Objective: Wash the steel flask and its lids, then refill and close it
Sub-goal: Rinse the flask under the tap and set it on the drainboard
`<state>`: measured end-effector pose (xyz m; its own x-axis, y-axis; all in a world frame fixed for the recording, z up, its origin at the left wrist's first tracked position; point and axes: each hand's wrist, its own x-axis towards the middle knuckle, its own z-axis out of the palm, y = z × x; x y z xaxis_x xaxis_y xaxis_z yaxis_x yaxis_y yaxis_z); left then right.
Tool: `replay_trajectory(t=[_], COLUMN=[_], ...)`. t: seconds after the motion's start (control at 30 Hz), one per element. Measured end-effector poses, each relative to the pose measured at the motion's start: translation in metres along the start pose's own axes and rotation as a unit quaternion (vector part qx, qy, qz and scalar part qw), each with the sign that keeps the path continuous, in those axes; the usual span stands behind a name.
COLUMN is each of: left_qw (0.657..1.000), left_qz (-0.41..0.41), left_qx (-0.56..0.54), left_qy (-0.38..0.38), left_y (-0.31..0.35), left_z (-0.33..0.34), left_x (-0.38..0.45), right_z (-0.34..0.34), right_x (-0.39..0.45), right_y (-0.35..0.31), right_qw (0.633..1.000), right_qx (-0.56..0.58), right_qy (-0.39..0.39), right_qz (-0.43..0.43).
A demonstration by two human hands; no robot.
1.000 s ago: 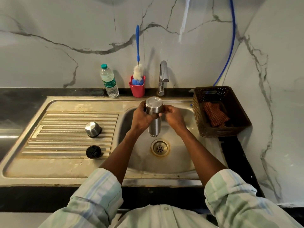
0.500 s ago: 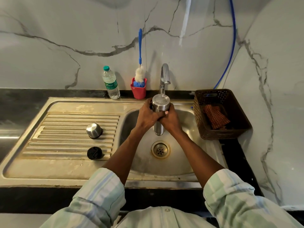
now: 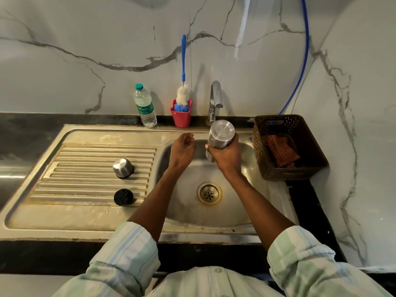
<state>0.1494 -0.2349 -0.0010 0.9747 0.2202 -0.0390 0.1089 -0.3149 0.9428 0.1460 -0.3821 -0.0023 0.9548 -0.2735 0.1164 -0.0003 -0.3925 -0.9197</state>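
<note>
The steel flask (image 3: pixel 220 135) is upside down over the sink basin (image 3: pixel 242 213), its flat base facing up, tilted a little to the right. My right hand (image 3: pixel 227 156) grips its body from the right. My left hand (image 3: pixel 181 150) hovers apart from the flask at the basin's left edge, fingers loosely curled, holding nothing. On the ribbed drainboard (image 3: pixel 70 168) stand the steel lid (image 3: pixel 123 167) and, nearer me, the black inner lid (image 3: pixel 123 197).
The tap (image 3: pixel 215 99) rises just behind the flask. A plastic water bottle (image 3: pixel 145 106) and a red cup (image 3: pixel 181 117) holding a blue-handled bottle brush (image 3: pixel 183 61) stand at the wall. A brown basket (image 3: pixel 308 146) with a checked cloth (image 3: pixel 281 153) sits right of the sink.
My left hand has let go of the flask and moved left. The right hand alone now holds the flask and has shifted it right, under the tap.
</note>
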Motion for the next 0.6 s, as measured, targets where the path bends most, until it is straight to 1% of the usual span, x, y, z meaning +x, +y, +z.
replay_trajectory(t=[0.13,0.17,0.3,0.47,0.6], left_qw=[0.999,0.998,0.996,0.994,0.993], left_qz=[0.006,0.005,0.004,0.009,-0.003], left_qx=[0.042,0.054,0.087,0.111,0.117], left_qy=[-0.006,-0.010,-0.015,-0.013,-0.007], left_y=[-0.011,-0.014,-0.022,-0.023,-0.028], left_z=[0.001,0.002,0.003,0.002,0.003], left_x=[-0.004,-0.005,-0.007,-0.007,-0.008], right_z=[-0.003,-0.004,-0.005,-0.009,-0.008], right_x=[0.002,-0.001,-0.012,-0.010,-0.018], right_y=[0.006,0.007,0.009,0.009,0.001], right_qw=[0.999,0.999,0.998,0.998,0.998], right_qx=[-0.031,-0.022,0.017,0.004,0.034], right_qy=[-0.024,-0.015,0.058,0.019,0.061], right_qz=[0.034,0.037,0.015,0.056,0.001])
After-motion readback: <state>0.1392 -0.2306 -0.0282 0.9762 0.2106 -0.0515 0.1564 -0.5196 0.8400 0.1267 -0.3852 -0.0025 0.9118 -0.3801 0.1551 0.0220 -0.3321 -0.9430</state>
